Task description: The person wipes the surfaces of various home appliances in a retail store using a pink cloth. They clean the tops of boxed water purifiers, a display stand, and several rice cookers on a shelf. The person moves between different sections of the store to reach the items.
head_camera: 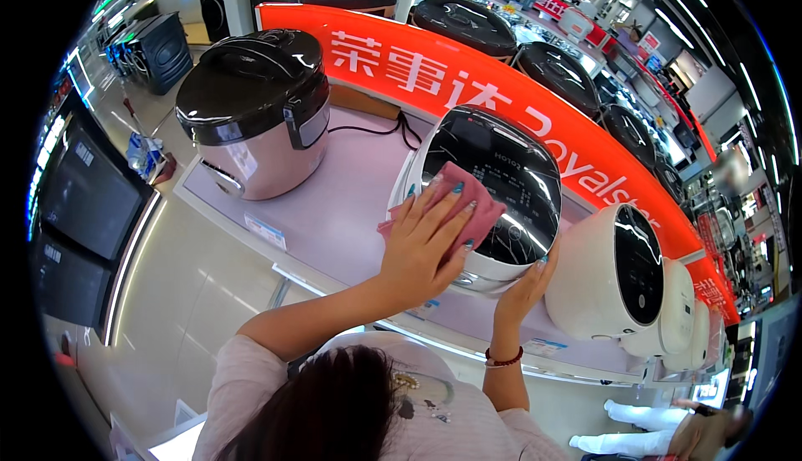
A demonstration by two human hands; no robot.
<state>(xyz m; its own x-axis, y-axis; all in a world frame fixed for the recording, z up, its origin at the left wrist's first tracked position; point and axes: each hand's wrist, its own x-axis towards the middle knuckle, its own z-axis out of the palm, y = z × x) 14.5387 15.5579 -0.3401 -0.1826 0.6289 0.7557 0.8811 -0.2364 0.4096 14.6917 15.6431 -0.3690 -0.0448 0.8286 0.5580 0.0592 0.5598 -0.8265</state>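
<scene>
My left hand, fingers spread, presses a folded pink cloth flat on the glossy black lid of a white rice cooker. The cloth covers the lid's left and front part, and one end hangs past its left edge. Printed writing shows on the uncovered part of the lid. My right hand grips the cooker's front right corner, fingertips along the lid's rim. A dark red beaded bracelet circles the right wrist. The cooker stands on a pale lilac display counter.
A large pink rice cooker with a black lid stands at left. Close on the right is a cream cooker, with several more beyond. A red sign panel bounds the counter's back. Black cords lie behind. A person is at lower right.
</scene>
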